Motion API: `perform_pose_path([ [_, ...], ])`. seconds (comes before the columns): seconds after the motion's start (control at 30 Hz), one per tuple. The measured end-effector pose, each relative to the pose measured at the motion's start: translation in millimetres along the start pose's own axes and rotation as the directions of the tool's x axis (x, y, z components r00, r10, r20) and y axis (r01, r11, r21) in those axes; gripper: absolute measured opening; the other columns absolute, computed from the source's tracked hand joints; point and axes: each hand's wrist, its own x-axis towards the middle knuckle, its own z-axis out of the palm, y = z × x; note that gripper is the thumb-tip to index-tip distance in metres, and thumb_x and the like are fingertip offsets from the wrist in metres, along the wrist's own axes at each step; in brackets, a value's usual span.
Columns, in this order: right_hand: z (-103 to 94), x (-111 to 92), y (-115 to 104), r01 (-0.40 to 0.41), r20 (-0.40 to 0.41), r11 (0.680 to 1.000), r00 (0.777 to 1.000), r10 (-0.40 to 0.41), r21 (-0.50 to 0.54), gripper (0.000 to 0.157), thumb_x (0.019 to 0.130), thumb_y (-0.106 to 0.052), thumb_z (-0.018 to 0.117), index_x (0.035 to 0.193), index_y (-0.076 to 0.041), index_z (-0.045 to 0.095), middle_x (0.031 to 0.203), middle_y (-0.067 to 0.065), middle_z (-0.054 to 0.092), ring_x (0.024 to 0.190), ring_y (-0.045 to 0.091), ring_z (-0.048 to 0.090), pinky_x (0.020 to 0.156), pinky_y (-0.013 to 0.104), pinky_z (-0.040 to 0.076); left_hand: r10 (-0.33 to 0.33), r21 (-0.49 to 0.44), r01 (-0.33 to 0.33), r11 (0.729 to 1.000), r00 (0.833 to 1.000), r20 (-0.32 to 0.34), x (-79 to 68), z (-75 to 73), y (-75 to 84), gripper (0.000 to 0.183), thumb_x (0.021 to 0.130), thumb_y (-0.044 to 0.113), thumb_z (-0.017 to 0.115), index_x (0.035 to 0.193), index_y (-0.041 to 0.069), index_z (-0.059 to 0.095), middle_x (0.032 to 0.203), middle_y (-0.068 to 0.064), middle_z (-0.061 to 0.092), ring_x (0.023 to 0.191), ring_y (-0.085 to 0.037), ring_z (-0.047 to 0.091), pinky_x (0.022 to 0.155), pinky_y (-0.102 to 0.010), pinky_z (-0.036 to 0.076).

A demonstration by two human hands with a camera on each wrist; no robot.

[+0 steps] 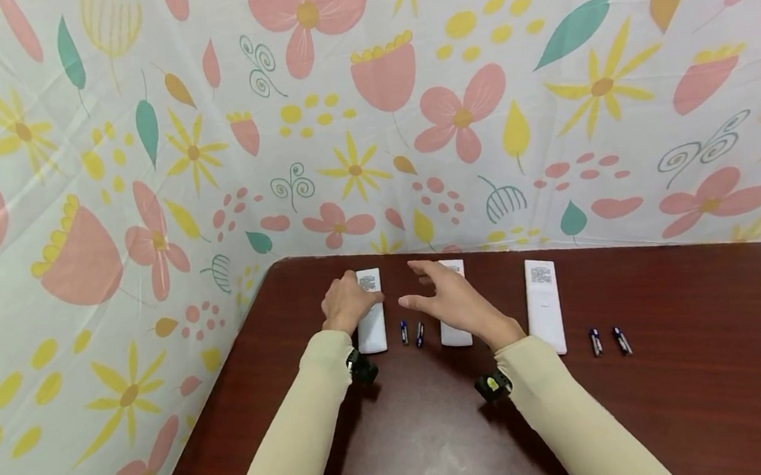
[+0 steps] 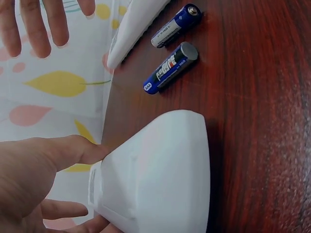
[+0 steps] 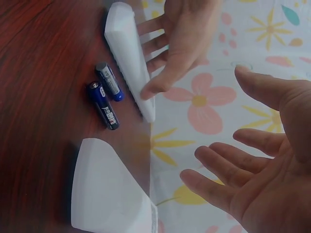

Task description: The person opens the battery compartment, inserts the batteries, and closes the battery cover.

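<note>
A white left remote control [image 1: 372, 330] is held by the left grip [image 1: 347, 302], pinched between the thumb on one long edge and the fingers on the other. It is long and thin, with a smooth, shiny back turned up and rounded corners at the near end. A patch of tiny dark print, too small to be read, is seen at its far end, beside the left grip's thumb. Nothing is held by the right grip [image 1: 451, 298]; its thumb and fingers are spread apart. The middle remote control [image 1: 456, 335], also white and back up, is partly hidden behind the right grip. Between the two grips, a bit nearer, two small blue and silver AAA batteries [image 1: 420, 334] are seen side by side on the brown tabletop [image 1: 428, 447]. To the right of the right grip, a third white remote control [image 1: 544, 313] is laid back up, with the same printed patch. Farther right of that grip, two more batteries [image 1: 595, 342] are seen, a little apart.
</note>
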Motion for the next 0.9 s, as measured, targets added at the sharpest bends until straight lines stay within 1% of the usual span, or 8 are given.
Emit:
perform_pose_path([
  [0.13, 1.0, 2, -1, 0.012, 0.006, 1.0, 1.0, -0.012, -0.014, 0.078, 0.101, -0.037, 0.077, 0.162, -0.003, 0.04, 0.162, 0.016, 0.046, 0.143, 0.037, 0.05, 0.112, 0.055, 0.047, -0.01, -0.002, 0.01, 1.0, 1.0, 0.011, 0.7, -0.2, 1.1, 0.068, 0.091, 0.036, 0.086, 0.143, 0.001, 0.061, 0.116, -0.018, 0.067, 0.102, -0.036, 0.067, 0.094, -0.055, 0.053],
  [0.3, 3.7, 6, -3, 0.02, 0.021, 1.0, 1.0, -0.02, -0.024, 0.076, 0.102, -0.033, 0.076, 0.161, -0.001, 0.041, 0.161, 0.019, 0.045, 0.143, 0.039, 0.05, 0.112, 0.056, 0.046, -0.033, -0.036, 0.034, 0.999, 0.999, 0.027, 1.7, 0.6, 0.2, 0.075, 0.09, 0.036, 0.085, 0.153, 0.009, 0.054, 0.113, -0.016, 0.07, 0.097, -0.034, 0.067, 0.091, -0.053, 0.053],
  [0.43, 5.6, 8, -4, 0.018, 0.022, 0.999, 1.0, -0.018, -0.029, 0.075, 0.102, -0.033, 0.076, 0.161, -0.001, 0.042, 0.161, 0.018, 0.046, 0.143, 0.04, 0.05, 0.112, 0.056, 0.046, -0.036, -0.097, 0.039, 0.995, 0.999, 0.031, 3.5, 2.5, -4.0, 0.08, 0.088, 0.036, 0.086, 0.156, 0.014, 0.05, 0.116, -0.014, 0.071, 0.101, -0.034, 0.066, 0.094, -0.054, 0.051],
  [0.57, 7.2, 7, -2, 0.021, 0.027, 0.999, 0.999, -0.02, -0.039, 0.075, 0.102, -0.033, 0.075, 0.16, 0.001, 0.042, 0.16, 0.019, 0.046, 0.142, 0.041, 0.05, 0.112, 0.055, 0.046, -0.025, -0.175, 0.033, 0.984, 0.999, 0.046, 3.9, 4.6, -9.1, 0.084, 0.087, 0.035, 0.088, 0.157, 0.012, 0.05, 0.122, -0.013, 0.07, 0.108, -0.034, 0.064, 0.098, -0.054, 0.05],
  [0.67, 8.0, 7, -1, 0.035, 0.036, 0.999, 0.999, -0.033, -0.04, 0.073, 0.104, -0.031, 0.074, 0.161, 0.002, 0.041, 0.159, 0.021, 0.047, 0.14, 0.041, 0.052, 0.111, 0.056, 0.047, -0.03, -0.215, 0.044, 0.976, 0.997, 0.066, 3.0, 4.5, -11.7, 0.079, 0.087, 0.036, 0.089, 0.152, 0.006, 0.054, 0.12, -0.013, 0.07, 0.106, -0.034, 0.065, 0.095, -0.051, 0.053],
  [0.77, 8.2, 6, -2, 0.036, 0.04, 0.999, 0.999, -0.035, -0.029, 0.071, 0.104, -0.028, 0.073, 0.161, 0.002, 0.041, 0.157, 0.022, 0.049, 0.138, 0.04, 0.053, 0.111, 0.055, 0.047, -0.04, -0.24, 0.058, 0.969, 0.996, 0.08, 2.0, 2.6, -11.8, 0.069, 0.088, 0.035, 0.089, 0.141, 0.001, 0.061, 0.114, -0.014, 0.07, 0.1, -0.032, 0.066, 0.09, -0.048, 0.057],
  [0.83, 8.1, 5, -4, 0.035, 0.039, 0.999, 0.999, -0.034, -0.025, 0.07, 0.105, -0.026, 0.073, 0.16, 0.002, 0.041, 0.156, 0.022, 0.05, 0.137, 0.04, 0.054, 0.11, 0.055, 0.048, -0.045, -0.249, 0.066, 0.966, 0.995, 0.089, 2.0, 1.0, -10.9, 0.062, 0.089, 0.034, 0.089, 0.135, -0.001, 0.064, 0.11, -0.014, 0.07, 0.096, -0.03, 0.067, 0.086, -0.047, 0.059],
  [0.9, 8.1, 6, -4, 0.03, 0.038, 0.999, 0.999, -0.029, -0.022, 0.069, 0.105, -0.025, 0.073, 0.16, 0.002, 0.042, 0.156, 0.022, 0.05, 0.137, 0.04, 0.055, 0.109, 0.054, 0.049, -0.05, -0.257, 0.073, 0.964, 0.994, 0.093, 3.1, 0.2, -10.0, 0.058, 0.091, 0.033, 0.087, 0.134, 0.0, 0.066, 0.108, -0.014, 0.07, 0.092, -0.029, 0.068, 0.08, -0.045, 0.06],
])
